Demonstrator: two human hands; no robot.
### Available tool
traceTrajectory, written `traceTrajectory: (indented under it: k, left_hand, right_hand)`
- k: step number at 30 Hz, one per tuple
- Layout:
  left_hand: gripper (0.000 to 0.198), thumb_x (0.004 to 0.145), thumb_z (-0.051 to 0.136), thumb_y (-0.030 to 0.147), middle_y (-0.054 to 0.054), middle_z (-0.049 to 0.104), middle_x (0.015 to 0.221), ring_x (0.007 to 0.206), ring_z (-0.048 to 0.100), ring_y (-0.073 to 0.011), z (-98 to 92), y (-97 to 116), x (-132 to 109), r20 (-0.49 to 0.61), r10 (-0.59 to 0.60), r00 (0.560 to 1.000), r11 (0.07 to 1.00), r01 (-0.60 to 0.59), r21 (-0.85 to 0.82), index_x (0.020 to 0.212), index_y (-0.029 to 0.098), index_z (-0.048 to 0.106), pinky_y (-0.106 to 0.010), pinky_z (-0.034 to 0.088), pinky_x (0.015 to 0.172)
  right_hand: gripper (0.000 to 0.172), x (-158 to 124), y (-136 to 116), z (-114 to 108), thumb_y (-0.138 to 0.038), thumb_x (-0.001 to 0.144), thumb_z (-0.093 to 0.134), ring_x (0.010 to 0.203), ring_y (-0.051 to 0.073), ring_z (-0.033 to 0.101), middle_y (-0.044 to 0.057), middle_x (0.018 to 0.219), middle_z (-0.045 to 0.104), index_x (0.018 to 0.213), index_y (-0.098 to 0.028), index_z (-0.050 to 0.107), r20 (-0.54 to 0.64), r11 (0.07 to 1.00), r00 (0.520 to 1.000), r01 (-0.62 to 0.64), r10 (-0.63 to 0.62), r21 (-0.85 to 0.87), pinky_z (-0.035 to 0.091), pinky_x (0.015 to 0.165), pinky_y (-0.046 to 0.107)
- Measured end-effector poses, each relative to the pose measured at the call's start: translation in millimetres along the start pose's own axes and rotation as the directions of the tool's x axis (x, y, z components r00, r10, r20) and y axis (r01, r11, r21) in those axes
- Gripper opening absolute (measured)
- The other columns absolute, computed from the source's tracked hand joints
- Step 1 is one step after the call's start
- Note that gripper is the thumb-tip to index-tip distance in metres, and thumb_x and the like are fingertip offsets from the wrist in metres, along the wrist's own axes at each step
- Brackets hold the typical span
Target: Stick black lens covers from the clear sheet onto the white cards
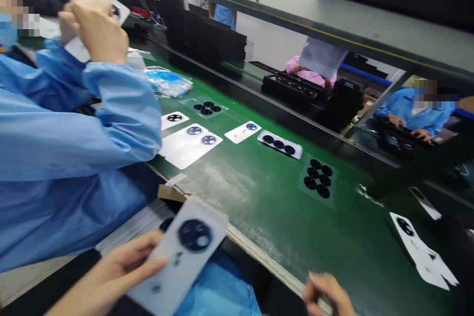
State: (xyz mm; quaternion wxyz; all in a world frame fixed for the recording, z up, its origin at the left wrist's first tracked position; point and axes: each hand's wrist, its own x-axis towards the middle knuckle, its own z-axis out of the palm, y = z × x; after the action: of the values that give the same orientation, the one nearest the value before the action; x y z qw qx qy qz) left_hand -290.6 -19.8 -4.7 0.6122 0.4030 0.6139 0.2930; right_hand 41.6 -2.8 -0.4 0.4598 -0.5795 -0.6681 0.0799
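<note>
Hold the white panel [190, 269] pinched in the left hand [124, 266], thumb on the face and fingers at the side edge, clear of the dark disc [195, 236], just in front of the green bench [240, 192]. Touch only the panel rim with the right hand [328, 294], seen with fingers curled, contents impossible to tell. Avoid brushing the 6 black discs [313, 173] on the clear sheet [331, 198] and the 3-disc strip [279, 144] beyond.

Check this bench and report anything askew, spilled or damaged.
The white pieces at the right of the green bench show a jagged, uneven outline; whether torn or just overlapping, I cannot tell. A translucent strip sits askew at the front edge. No spill shows.
</note>
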Motion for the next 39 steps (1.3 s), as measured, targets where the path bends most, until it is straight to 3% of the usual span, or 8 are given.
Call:
traceTrajectory:
  k: [3,5,9,13,22,30,34,39]
  left_hand:
    - [0.041,0.052,0.073,0.054,0.003,0.066,0.073,0.066,0.062,-0.0185,99.2,42.2,23.8,0.258,0.153,0.954,0.967,-0.091,-0.239,0.073,0.025,0.053,-0.027,0.047,0.057]
    - [0.044,0.057,0.074,0.050,0.002,0.063,0.071,0.064,0.058,-0.0140,152.0,61.0,35.5,0.352,0.240,0.905,0.934,-0.116,-0.338,0.072,0.021,0.046,-0.022,0.044,0.056]
    - [0.049,0.061,0.069,0.058,0.002,0.056,0.069,0.064,0.053,-0.0123,198.3,75.2,51.0,0.447,0.342,0.826,0.932,-0.238,-0.273,0.077,0.018,0.045,-0.021,0.041,0.057]
    - [0.043,0.077,0.050,0.060,0.004,0.050,0.062,0.055,0.045,-0.0094,198.0,78.9,64.2,0.446,0.336,0.830,0.942,-0.287,-0.174,0.074,0.017,0.045,-0.019,0.035,0.051]
    - [0.035,0.077,0.049,0.053,0.002,0.053,0.067,0.063,0.052,-0.0136,178.0,79.4,85.7,0.330,0.400,0.855,0.898,-0.437,0.042,0.072,0.020,0.040,-0.023,0.039,0.057]
    - [0.022,0.080,0.046,0.044,0.006,0.043,0.058,0.056,0.047,-0.0167,135.6,91.9,93.4,0.132,0.461,0.878,0.733,-0.460,0.500,0.087,0.023,0.047,-0.027,0.034,0.057]
    - [0.019,0.085,0.043,0.039,-0.004,0.052,0.080,0.078,0.054,-0.0227,132.3,94.0,82.4,0.102,0.622,0.776,0.395,-0.423,0.815,0.079,0.021,0.047,-0.028,0.040,0.055]
    - [0.019,0.089,0.044,0.031,-0.014,0.057,0.103,0.094,0.055,-0.0277,152.6,79.9,72.3,0.233,0.824,0.517,0.020,-0.437,0.899,0.086,0.015,0.054,-0.039,0.048,0.072]
  right_hand:
    - [0.038,-13.5,-5.1,-12.0,-0.037,0.067,0.061,0.078,0.027,0.068,0.002,0.095,0.069,0.105,-0.040,0.062,0.069,0.931,0.976,-0.216,0.204,0.295,0.055,0.046,0.035]
    - [0.037,-6.8,-6.5,-12.0,-0.040,0.071,0.063,0.083,0.024,0.067,0.006,0.095,0.070,0.106,-0.026,0.061,0.120,0.749,0.883,-0.451,0.454,0.486,0.057,0.066,0.035]
    - [0.048,14.0,4.1,-17.6,-0.045,0.066,0.072,0.086,0.024,0.064,0.009,0.096,0.070,0.101,-0.015,0.061,0.137,0.500,0.692,-0.630,0.708,0.595,0.052,0.076,0.035]
    - [0.049,19.4,19.2,-27.3,-0.043,0.062,0.076,0.087,0.024,0.064,0.008,0.094,0.071,0.098,-0.013,0.064,0.168,0.412,0.651,-0.637,0.740,0.652,0.050,0.077,0.033]
    - [0.049,29.9,26.1,-16.3,-0.041,0.058,0.079,0.088,0.025,0.066,0.009,0.093,0.072,0.096,-0.013,0.066,0.237,0.331,0.632,-0.646,0.738,0.688,0.051,0.078,0.035]
    - [0.050,31.4,44.1,-13.4,-0.044,0.057,0.077,0.088,0.027,0.065,0.009,0.092,0.072,0.095,-0.013,0.066,0.118,0.431,0.624,-0.651,0.773,0.625,0.050,0.078,0.036]
    - [0.047,26.9,45.4,-20.0,-0.044,0.061,0.074,0.096,0.026,0.063,0.007,0.098,0.071,0.098,-0.016,0.064,0.096,0.477,0.631,-0.669,0.770,0.570,0.046,0.085,0.035]
    - [0.050,25.3,41.8,-38.7,-0.050,0.065,0.071,0.094,0.026,0.064,0.008,0.098,0.071,0.101,-0.016,0.065,0.201,0.442,0.625,-0.710,0.754,0.548,0.048,0.085,0.036]
